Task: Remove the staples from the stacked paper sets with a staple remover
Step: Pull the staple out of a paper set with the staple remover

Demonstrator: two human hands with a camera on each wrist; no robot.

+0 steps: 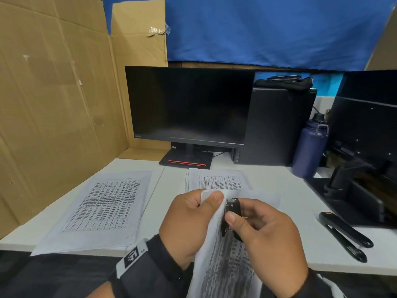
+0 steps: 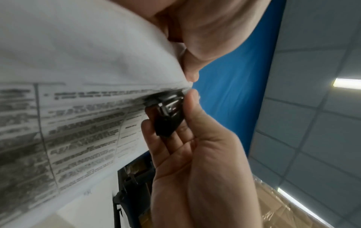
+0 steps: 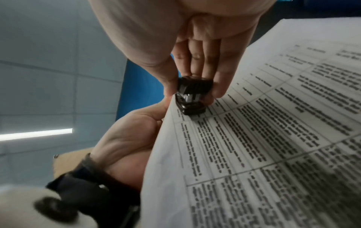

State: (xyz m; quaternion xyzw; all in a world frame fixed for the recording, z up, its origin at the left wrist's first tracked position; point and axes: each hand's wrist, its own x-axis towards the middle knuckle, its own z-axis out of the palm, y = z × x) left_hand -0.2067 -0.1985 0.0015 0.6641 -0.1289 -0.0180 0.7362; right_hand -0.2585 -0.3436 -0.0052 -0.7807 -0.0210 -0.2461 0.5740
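A printed paper set (image 1: 225,261) is lifted off the desk in front of me. My left hand (image 1: 193,220) pinches its top corner between thumb and fingers. My right hand (image 1: 257,231) grips a small black staple remover (image 1: 231,214) between thumb and fingers, its metal jaws closed at the paper's corner edge. The remover (image 2: 168,114) shows its metal claws against the sheet in the left wrist view. The right wrist view shows the remover (image 3: 192,95) set on the printed page (image 3: 273,138). Two more paper sets lie flat: one at left (image 1: 103,207), one beyond my hands (image 1: 219,181).
A dark monitor (image 1: 189,106) stands behind the papers, a black computer tower (image 1: 277,125) and blue bottle (image 1: 309,147) to its right. A black stapler (image 1: 345,235) lies on the white desk (image 1: 300,211) at right. Cardboard panels (image 1: 53,104) wall the left side.
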